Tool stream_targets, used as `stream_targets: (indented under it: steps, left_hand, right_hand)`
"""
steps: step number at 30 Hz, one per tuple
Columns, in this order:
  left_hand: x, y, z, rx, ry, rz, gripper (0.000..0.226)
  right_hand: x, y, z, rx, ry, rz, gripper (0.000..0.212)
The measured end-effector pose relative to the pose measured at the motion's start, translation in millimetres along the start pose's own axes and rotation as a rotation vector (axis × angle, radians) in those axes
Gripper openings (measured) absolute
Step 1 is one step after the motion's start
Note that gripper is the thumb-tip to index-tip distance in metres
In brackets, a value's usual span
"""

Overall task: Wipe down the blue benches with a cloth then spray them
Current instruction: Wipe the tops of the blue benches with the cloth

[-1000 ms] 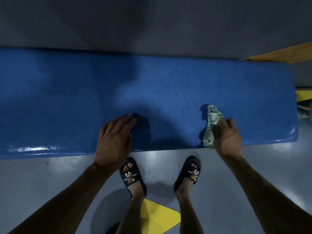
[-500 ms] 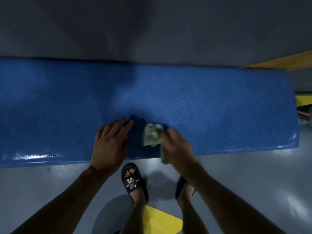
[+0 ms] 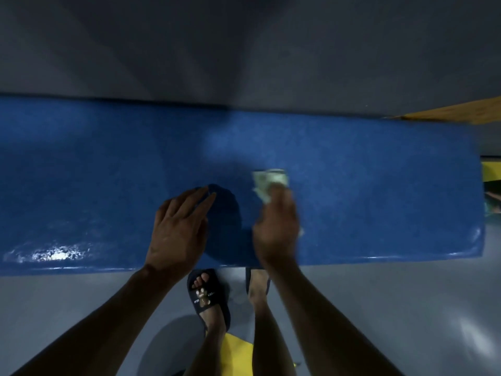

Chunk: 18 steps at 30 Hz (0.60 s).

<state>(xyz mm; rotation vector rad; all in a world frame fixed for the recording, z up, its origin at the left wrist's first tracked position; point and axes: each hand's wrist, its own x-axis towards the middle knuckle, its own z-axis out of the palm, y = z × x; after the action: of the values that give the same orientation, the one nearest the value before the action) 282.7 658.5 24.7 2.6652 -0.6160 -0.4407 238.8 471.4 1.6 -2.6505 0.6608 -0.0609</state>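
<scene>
Seen from your head camera, a long blue bench (image 3: pixel 352 164) runs across the view from 9 o'clock to 3 o'clock, its glossy near edge catching a patch of glare at about 8 o'clock. Your left hand (image 3: pixel 179 229) lies flat on the bench top just left of centre, palm down, fingers straight and held close together, gripping nothing; its shadow falls dark on the blue surface at the fingertips. Just to its right, near the middle of the view, your right hand (image 3: pixel 276 229) is pressed onto the bench, blurred with motion, its fingers clamped on a pale green cloth (image 3: pixel 268 183). The cloth bunches out beyond the fingertips toward 12 o'clock, touching the bench top, and a small scrap of it shows at the hand's right side. The two hands are near each other but apart. Below the bench edge, toward 6 o'clock, your feet stand on a grey floor (image 3: pixel 406 308); the left foot wears a dark slide sandal (image 3: pixel 208 297), while the right foot is partly hidden by your right forearm. A yellow floor marking (image 3: pixel 238 356) sits between your legs at 6 o'clock. At 2 o'clock, a wooden board (image 3: pixel 461 112) angles past the far corner of the bench.
</scene>
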Motion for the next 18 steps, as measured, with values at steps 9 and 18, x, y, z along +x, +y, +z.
stream_targets:
  steps: [9,18]
  left_hand:
    - [29.8,5.5,-8.3,0.061,0.051,-0.009,0.05]
    - [44.6,18.1,-1.1,0.051,0.028,-0.066,0.057]
  right_hand:
    - [92.8,82.2,-56.3,-0.255,-0.234,-0.433,0.037]
    - [112.0,68.7,-44.1,-0.15,-0.007,0.19,0.04]
